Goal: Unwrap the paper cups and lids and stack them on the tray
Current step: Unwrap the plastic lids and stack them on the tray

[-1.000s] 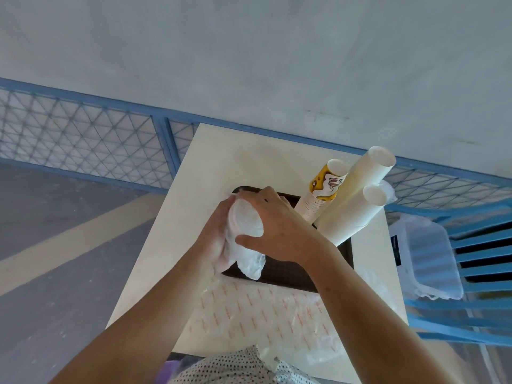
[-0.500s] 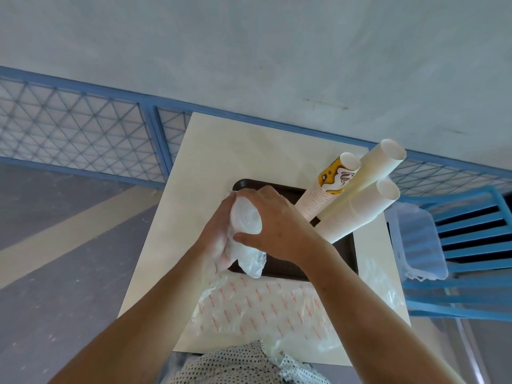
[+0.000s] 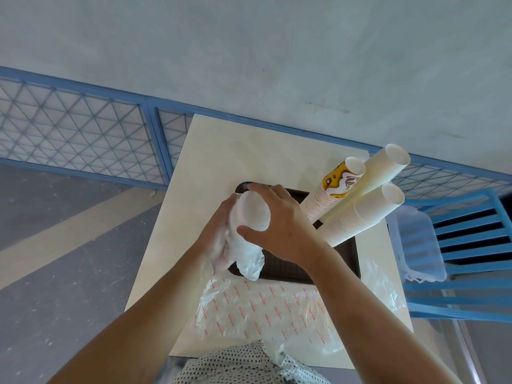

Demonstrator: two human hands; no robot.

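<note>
A stack of translucent white lids (image 3: 252,212) stands over the left part of the dark brown tray (image 3: 347,254). My right hand (image 3: 279,225) grips the top of the lid stack from the right. My left hand (image 3: 219,239) holds the stack's left side together with its clear plastic wrapper (image 3: 248,259), which hangs bunched below the top. Three tall stacks of paper cups stand on the tray's right part: one with a yellow printed top cup (image 3: 336,187) and two plain white ones (image 3: 368,214), leaning away to the upper right.
Empty clear wrappers with red print (image 3: 260,309) lie on the cream table (image 3: 221,153) in front of the tray. A clear plastic box (image 3: 418,245) sits on a blue chair (image 3: 476,253) to the right. A blue mesh fence (image 3: 83,134) runs behind the table.
Both hands stayed on the lid stack and shifted only slightly. More of the stack's round top shows between the hands. The view has swung a little to the left.
</note>
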